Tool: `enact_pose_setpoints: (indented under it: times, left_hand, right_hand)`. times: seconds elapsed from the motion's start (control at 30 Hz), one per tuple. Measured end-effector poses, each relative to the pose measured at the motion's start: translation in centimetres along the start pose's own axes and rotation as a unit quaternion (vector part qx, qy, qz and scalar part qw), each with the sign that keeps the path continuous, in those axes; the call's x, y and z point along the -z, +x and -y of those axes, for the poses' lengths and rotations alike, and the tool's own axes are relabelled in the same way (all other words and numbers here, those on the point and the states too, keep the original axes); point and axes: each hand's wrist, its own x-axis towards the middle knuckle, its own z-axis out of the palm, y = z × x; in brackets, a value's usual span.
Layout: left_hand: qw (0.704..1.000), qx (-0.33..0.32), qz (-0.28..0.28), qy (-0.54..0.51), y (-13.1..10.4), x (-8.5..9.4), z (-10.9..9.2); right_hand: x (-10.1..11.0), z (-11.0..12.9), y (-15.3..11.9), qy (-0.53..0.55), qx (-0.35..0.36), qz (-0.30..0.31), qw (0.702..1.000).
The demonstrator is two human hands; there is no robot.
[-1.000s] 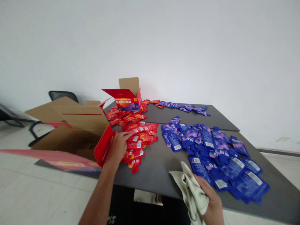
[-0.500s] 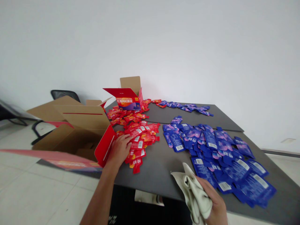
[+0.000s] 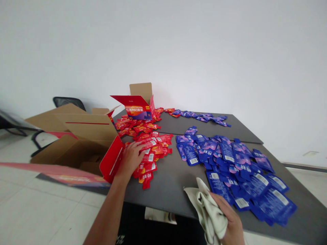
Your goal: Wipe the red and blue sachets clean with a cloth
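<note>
My left hand [image 3: 130, 158] lies flat on a heap of red sachets [image 3: 150, 149] on the dark grey table [image 3: 168, 183], fingers spread over them, right beside the red flap of a large open carton [image 3: 84, 149]. Gripped in my right hand [image 3: 228, 221] at the table's near edge is a crumpled pale cloth [image 3: 208, 211], next to a wide spread of blue sachets [image 3: 235, 166].
A small red box [image 3: 139, 109] with its flaps up stands at the back among more red sachets. A further strip of blue sachets [image 3: 201, 117] lies at the far edge. A black chair [image 3: 66, 102] stands behind the carton, on a tiled floor.
Hardly anything moved: my left hand stays on the red sachets with the fingers shifting slightly, and my right hand keeps hold of the cloth. The view swayed a little.
</note>
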Motion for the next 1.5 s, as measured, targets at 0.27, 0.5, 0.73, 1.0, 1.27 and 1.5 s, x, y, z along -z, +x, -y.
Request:
enact_pose_setpoints:
  times: [0.27,0.5,0.73,1.0,1.27,1.5]
  left_hand:
    - [1.0,-0.009,0.0,-0.005,0.1,-0.9,0.7]
    - [1.0,-0.017,-0.004,-0.008,0.3,-1.3,1.1]
    - [1.0,-0.015,-0.006,-0.009,0.8,-1.6,0.7]
    - [0.999,-0.029,-0.011,-0.043,0.2,-0.4,-1.7]
    - [0.97,-0.085,0.034,-0.226,-1.2,0.7,-12.6]
    - [0.925,-0.152,0.111,-0.329,1.1,-0.6,-20.6]
  right_hand:
    - [0.2,-1.4,-0.9,-0.011,0.0,0.046,0.999]
    - [0.1,-1.1,-0.8,0.005,-0.01,0.037,0.999]
    - [-0.2,-0.1,-0.3,0.026,-0.038,0.013,0.999]
    - [-0.1,-0.3,-0.5,0.046,-0.039,0.033,0.998]
    - [-0.1,0.2,-0.4,0.087,-0.059,0.045,0.993]
    - [-0.2,-0.4,-0.9,0.14,-0.055,0.099,0.984]
